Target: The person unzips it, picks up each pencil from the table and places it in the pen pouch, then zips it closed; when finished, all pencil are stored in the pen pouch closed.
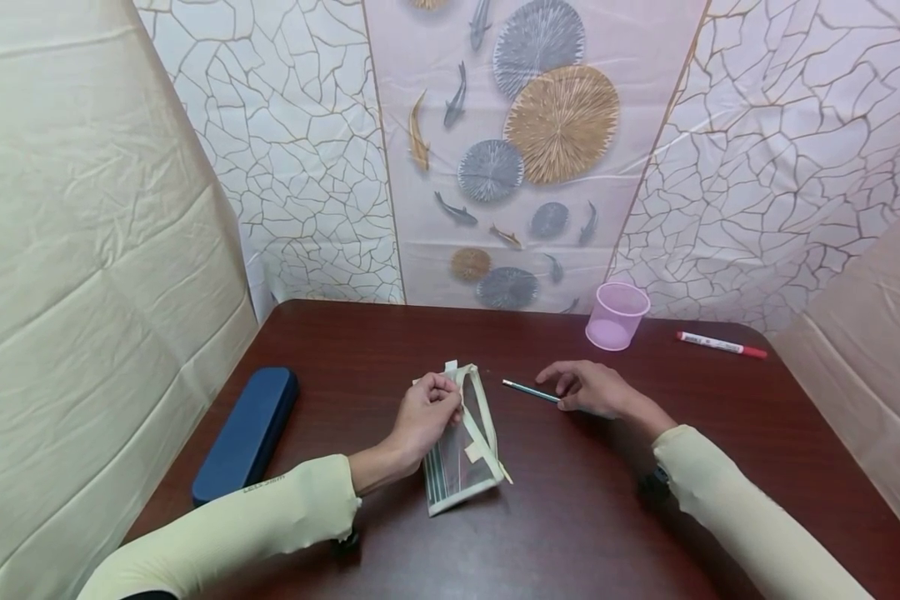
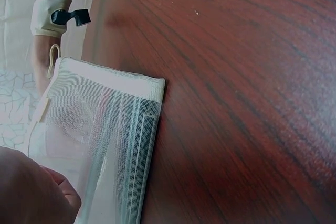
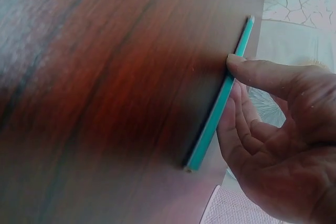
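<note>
My left hand (image 1: 427, 412) pinches the upper edge of a see-through mesh pencil pouch (image 1: 450, 492) with cream trim, whose mouth gapes on the right side. Through the mesh in the left wrist view show several long, thin greenish sticks (image 2: 137, 150) lying along one side of the pouch. To the right of the pouch, my right hand (image 1: 596, 390) holds a teal pencil (image 1: 528, 389) between thumb and fingers. In the right wrist view the thumb (image 3: 262, 74) lies on one side of the pencil and the curled fingers are on the other, low over the table.
A blue hard case (image 1: 247, 433) lies at the left of the dark wooden table (image 1: 570, 533). Near the back edge stands a pink mesh cup (image 1: 617, 321), with a red-capped marker (image 1: 720, 344) to its right. Curtains hang behind and at both sides.
</note>
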`<state>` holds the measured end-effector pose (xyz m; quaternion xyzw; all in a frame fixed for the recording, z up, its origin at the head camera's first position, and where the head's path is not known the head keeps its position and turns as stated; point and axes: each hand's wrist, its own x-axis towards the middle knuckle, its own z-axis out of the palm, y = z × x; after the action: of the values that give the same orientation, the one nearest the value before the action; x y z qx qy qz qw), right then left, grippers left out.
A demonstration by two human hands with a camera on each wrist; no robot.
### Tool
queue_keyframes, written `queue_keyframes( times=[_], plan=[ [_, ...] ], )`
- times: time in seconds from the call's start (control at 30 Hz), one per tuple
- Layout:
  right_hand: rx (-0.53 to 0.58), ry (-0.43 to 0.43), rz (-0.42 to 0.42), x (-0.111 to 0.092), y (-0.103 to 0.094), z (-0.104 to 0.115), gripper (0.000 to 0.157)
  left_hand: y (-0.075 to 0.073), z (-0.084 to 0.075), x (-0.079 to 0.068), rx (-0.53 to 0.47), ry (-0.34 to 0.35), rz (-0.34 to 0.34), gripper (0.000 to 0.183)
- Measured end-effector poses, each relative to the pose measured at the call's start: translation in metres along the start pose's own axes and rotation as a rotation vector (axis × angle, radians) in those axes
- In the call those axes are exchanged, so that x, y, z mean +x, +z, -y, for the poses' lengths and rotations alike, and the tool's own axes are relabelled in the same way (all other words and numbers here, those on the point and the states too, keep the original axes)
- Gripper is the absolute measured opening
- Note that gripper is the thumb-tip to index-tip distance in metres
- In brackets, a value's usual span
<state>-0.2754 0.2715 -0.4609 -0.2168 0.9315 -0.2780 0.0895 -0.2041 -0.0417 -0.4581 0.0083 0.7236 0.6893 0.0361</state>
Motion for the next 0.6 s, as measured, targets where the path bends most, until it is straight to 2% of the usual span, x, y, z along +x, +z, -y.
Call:
queue_keyframes(
  times=[0.27, 0.6],
  plan=[
    [-0.030, -0.021, -0.019, 0.0026, 0.0019, -0.0018, 0.043, -0.0001, -0.0007, 0.0005, 0.007, -0.005, 0.002, 0.015],
    [-0.131, -0.027, -0.038, 0.0055, 0.0043, 0.0062, 0.043, 0.0000, -0.0020, 0.0008, 0.010, -0.002, -0.001, 0.010]
  ],
)
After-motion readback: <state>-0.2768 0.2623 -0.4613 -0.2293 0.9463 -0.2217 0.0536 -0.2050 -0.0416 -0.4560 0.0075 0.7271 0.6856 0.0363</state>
